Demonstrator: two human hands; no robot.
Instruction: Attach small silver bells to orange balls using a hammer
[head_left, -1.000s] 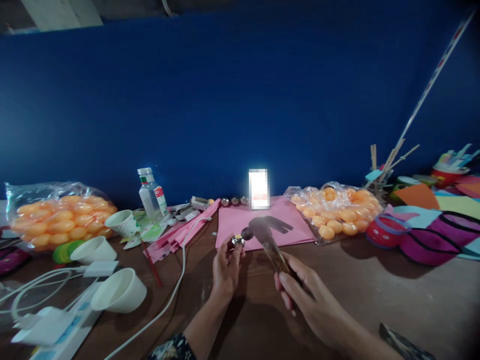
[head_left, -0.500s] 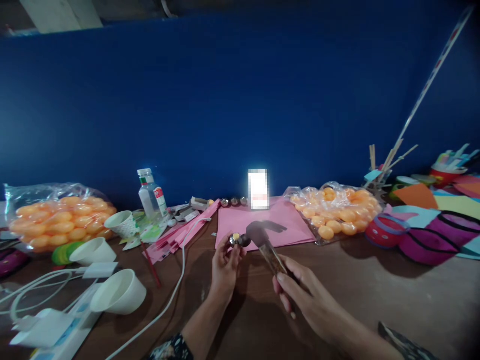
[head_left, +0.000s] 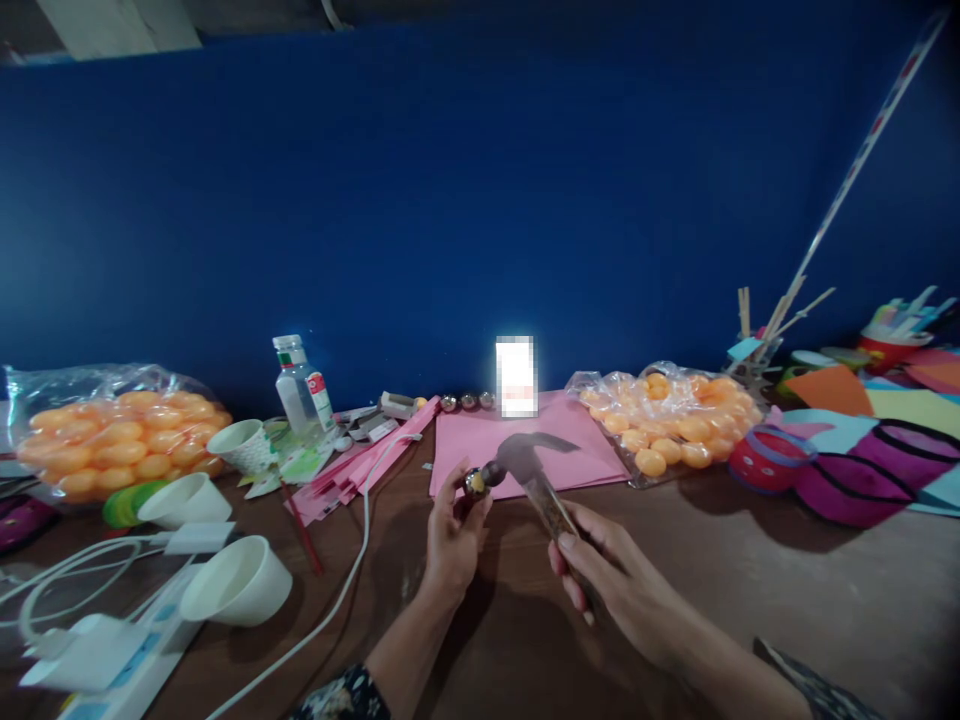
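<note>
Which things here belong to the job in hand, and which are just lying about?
In the job:
shiny ball, in the left hand
hammer, in the right hand

Apparently just lying about:
bottle
paper cup
power strip
purple pouch

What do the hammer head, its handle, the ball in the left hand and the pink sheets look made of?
Hammer head: likely metal, dull; dark grey, few highlights.
Handle: perhaps wood, slightly glossy; mottled brown, but could be a coating.
Ball: probably polished metal or chrome-look plating; mirror-like bright and dark patches.
Pink sheets: paper or card, matte; flat, thin, straight-edged.
</note>
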